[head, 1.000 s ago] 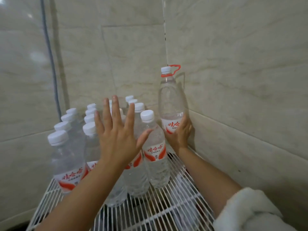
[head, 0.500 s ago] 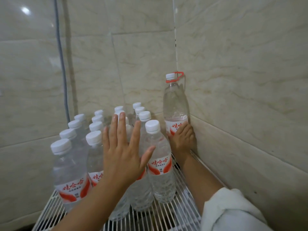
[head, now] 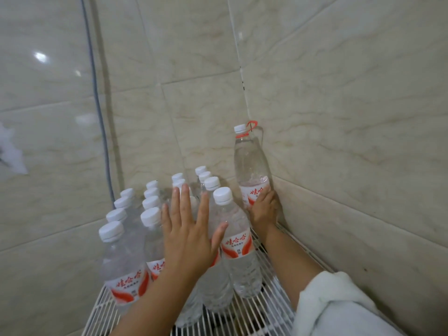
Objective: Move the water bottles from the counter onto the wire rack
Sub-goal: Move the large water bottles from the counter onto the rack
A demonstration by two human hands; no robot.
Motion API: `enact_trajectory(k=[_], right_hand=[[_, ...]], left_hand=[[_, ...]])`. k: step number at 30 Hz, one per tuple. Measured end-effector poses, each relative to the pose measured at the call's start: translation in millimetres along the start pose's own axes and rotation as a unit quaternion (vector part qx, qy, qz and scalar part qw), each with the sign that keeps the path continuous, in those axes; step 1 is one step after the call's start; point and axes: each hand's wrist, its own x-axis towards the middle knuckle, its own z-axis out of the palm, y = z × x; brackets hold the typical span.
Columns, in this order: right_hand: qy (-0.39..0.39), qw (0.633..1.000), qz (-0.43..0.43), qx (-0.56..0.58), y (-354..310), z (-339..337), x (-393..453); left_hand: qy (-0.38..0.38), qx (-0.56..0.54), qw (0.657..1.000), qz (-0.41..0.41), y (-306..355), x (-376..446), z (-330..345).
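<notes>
The tall water bottle [head: 251, 166] stood upright on the wire rack [head: 271, 309], in the corner of the tiled wall [head: 351, 117]. The right hand [head: 264, 209] gripped its lower part, fingers curled over a white label with red Chinese characters. Left of the tall bottle, the small bottles [head: 150, 226] stood in rows on the rack. The left hand [head: 189, 238] was flat, fingers spread and straight, against them. Their labels bore the same red characters, 娃哈哈. A grey cable [head: 97, 100] ran down the wall further left.
</notes>
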Motion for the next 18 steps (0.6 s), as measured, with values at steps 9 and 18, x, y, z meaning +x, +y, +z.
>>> enact_trajectory(k=[9, 18], right_hand=[[0.014, 0.993, -0.077, -0.093, 11.2, -43.9, -52.6], [0.022, 0.966, -0.161, -0.2, 17.1, -100.1, -153.5]], left_hand=[[-0.091, -0.016, 0.996, -0.01, 1.4, -4.1, -15.3], [-0.168, -0.096, 0.981, 0.001, 4.6, -43.1, -51.1]])
